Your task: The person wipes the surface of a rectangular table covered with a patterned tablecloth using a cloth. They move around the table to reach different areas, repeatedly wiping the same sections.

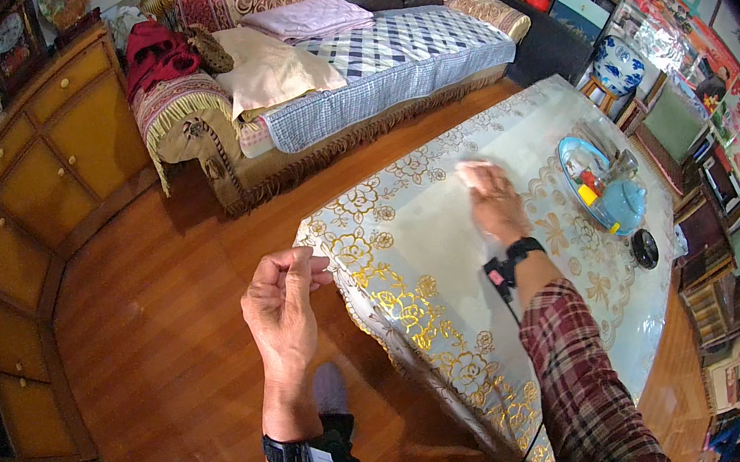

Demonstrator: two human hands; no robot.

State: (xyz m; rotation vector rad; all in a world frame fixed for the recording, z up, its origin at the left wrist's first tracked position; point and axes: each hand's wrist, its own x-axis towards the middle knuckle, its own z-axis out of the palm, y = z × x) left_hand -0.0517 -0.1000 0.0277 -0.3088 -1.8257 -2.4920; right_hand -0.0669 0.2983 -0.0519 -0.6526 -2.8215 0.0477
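My right hand [497, 206] lies over a pale pink cloth [475, 173] and holds it against the tabletop. Motion blur softens the fingers, and much of the cloth is hidden under them. Beneath it spreads a glossy white tablecloth [438, 235] with gold flower patterns and a clear-looking cover. My left hand [285, 292] hovers beside the table's near left corner, fingers curled and thumb against the index finger. Nothing shows in its grip. Whether its fingertips touch the tablecloth edge is hard to tell. Both wrists wear black straps with small devices.
Right of my right hand, a blue tray [568, 164] carries a light-blue teapot [623, 199] and glassware. A black round dish [645, 249] sits near it. A covered sofa [392, 86] stands beyond the table. Wooden cabinets [27, 187] line the left, above a wooden floor [150, 333].
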